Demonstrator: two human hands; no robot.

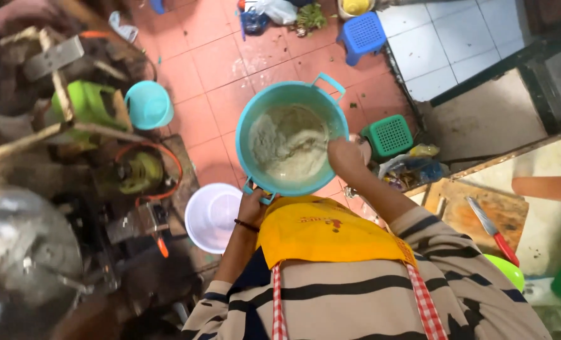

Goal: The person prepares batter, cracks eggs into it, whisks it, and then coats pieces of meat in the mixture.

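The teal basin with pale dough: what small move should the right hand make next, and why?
Probably press the right hand toward the middle of the teal basin: the pale dough looks rough and uneven, and the left hand grips the near rim.

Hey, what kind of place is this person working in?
Probably an informal, floor-level food-prep area. The left hand holds a teal tub of pale dough or batter while the right hand reaches in. A red-handled knife lies on a wooden board, and plastic stools stand on the tiled floor.
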